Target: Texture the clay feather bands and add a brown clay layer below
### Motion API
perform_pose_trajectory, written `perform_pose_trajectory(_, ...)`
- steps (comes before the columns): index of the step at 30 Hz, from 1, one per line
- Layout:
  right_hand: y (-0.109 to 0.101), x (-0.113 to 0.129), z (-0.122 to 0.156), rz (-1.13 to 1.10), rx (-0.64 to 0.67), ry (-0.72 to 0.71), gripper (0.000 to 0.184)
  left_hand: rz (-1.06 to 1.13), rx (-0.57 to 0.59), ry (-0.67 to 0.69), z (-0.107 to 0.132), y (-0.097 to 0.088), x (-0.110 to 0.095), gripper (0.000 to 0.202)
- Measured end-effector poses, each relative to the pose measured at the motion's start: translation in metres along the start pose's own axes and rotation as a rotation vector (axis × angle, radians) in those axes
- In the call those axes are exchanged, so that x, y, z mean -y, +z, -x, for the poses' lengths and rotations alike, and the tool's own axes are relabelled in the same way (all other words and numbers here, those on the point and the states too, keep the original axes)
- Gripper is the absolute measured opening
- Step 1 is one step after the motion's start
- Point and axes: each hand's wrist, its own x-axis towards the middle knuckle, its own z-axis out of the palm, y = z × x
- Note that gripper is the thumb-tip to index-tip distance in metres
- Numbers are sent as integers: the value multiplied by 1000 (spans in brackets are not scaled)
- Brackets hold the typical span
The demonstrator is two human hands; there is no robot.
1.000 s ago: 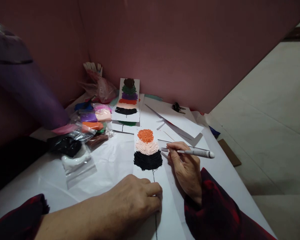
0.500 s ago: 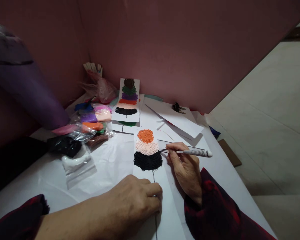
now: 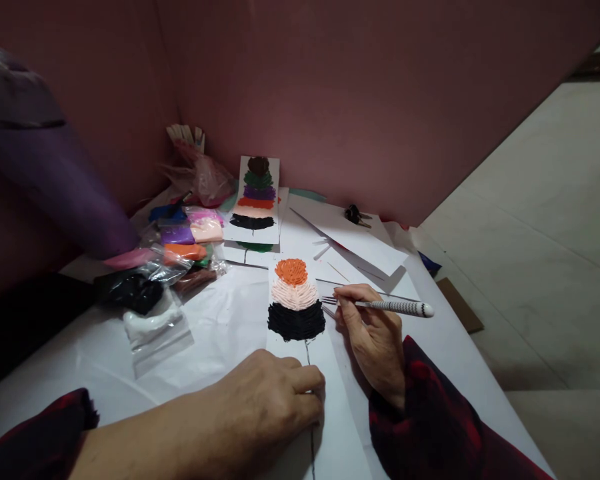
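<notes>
My right hand (image 3: 373,333) pinches a fork (image 3: 393,307) with a black-and-white patterned handle. The tines point left, close to the right edge of a black clay band (image 3: 296,321). Above that band on the white paper strip (image 3: 325,393) lie a ridged peach clay band (image 3: 294,294) and a ridged orange clay patch (image 3: 291,271). A dark line runs down the strip below the clay. My left hand (image 3: 275,393) rests on the strip's lower part with its fingers curled under; whatever they might hold is hidden.
At the left are bags of coloured clay (image 3: 185,233) and a white clay bag (image 3: 153,327). A card with coloured bands (image 3: 254,200) leans at the back. Loose white sheets (image 3: 350,233), keys (image 3: 354,215) and a purple cylindrical object (image 3: 65,167) are also around.
The fork and my right hand's fingers have shifted slightly to the right, so the tines sit a little farther from the black clay. My left hand stays put.
</notes>
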Motion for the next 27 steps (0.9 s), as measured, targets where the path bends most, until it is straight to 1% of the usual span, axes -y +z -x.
perform_pose_trajectory(8,0,-4,1,-31,65,32,12,-4,11,10,-1,3,2,15)
perform_pose_trajectory(14,0,-2,1,-40,14,41,12,-3,14,3,-1,0,0,16)
perform_pose_trajectory(19,0,-2,1,-22,78,18,14,-8,4,6,-2,-1,-1,18)
perform_pose_trajectory(24,1,-1,0,-38,25,39,13,-2,12,22,-2,-2,-1,16)
perform_pose_trajectory(27,1,-1,0,-31,47,30,13,3,3,25,-2,-3,-1,16)
